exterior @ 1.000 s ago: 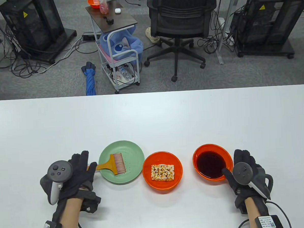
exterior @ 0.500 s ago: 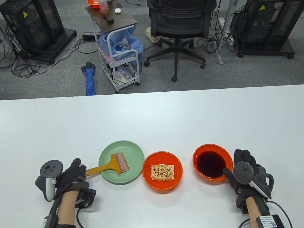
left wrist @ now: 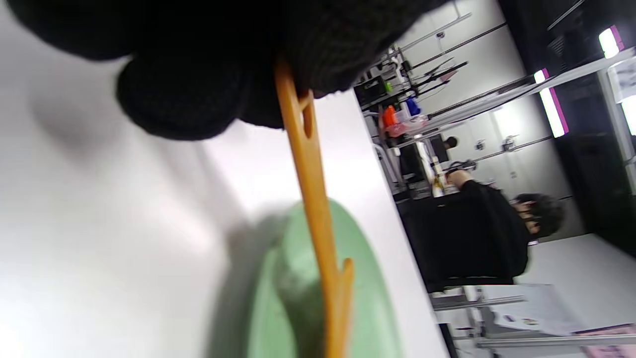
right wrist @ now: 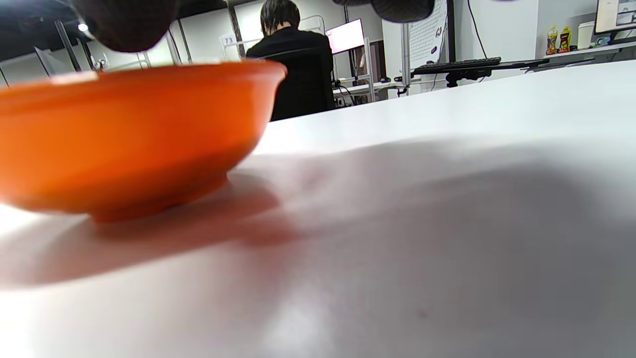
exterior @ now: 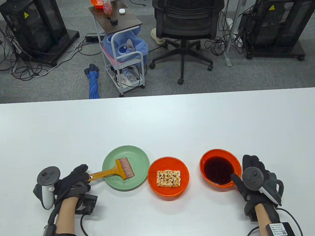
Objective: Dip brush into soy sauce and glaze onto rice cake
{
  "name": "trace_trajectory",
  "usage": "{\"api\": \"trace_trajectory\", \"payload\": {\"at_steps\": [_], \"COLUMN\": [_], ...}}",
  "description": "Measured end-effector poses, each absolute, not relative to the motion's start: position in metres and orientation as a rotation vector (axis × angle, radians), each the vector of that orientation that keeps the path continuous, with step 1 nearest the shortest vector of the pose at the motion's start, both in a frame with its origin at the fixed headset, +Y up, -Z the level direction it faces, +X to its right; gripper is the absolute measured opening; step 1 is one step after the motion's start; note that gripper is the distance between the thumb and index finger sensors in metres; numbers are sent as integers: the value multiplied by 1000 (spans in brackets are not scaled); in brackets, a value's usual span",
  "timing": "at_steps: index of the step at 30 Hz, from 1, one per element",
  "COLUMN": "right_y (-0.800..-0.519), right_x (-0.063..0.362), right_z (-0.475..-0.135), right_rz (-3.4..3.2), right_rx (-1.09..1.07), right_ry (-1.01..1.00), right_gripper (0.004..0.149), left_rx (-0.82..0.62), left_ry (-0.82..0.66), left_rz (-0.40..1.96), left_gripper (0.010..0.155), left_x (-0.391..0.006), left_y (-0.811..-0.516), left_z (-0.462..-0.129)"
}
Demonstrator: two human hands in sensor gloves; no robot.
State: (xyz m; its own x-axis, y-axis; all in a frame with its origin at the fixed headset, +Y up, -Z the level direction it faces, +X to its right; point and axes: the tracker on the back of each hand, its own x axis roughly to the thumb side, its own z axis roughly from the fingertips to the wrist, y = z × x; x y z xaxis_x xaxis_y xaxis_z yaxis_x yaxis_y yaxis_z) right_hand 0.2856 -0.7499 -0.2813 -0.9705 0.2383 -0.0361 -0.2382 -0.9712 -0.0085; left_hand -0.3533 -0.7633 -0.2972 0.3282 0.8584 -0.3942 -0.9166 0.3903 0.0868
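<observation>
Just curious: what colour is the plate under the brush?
Pale green plate, clearest in the table view; the brush has an orange-yellow handle.

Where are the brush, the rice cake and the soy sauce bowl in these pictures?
brush [exterior: 111, 172]: table view, on the yellow handle just before the bristles.
rice cake [exterior: 168, 178]: table view, on the middle of its top face.
soy sauce bowl [exterior: 204, 154]: table view, on the bare orange rim at the upper left.

Office setting behind the white tabletop [exterior: 157, 118].
Grey carpet [exterior: 52, 84] with cables; black swivel chair [exterior: 188, 24], small trolley [exterior: 122, 46], and two black cabinets [exterior: 34, 27] beyond.
</observation>
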Motion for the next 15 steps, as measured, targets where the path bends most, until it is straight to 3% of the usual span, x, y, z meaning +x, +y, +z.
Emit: {"api": "trace_trajectory", "payload": {"at_steps": [7, 15], "right_y": [-711, -656], "right_x": [246, 126], "right_z": [-279, -270], "right_rz": [2827, 2809], "right_rx": [135, 575], "right_ry": [-178, -347], "right_gripper": [83, 80], "left_rx": [9, 92], "left_ry": [257, 18], "left_rz": [1216, 1071], "left_gripper": [52, 51], "left_x": [-329, -246], "left_y": [-716, -652], "left_z": [-287, -282]}}
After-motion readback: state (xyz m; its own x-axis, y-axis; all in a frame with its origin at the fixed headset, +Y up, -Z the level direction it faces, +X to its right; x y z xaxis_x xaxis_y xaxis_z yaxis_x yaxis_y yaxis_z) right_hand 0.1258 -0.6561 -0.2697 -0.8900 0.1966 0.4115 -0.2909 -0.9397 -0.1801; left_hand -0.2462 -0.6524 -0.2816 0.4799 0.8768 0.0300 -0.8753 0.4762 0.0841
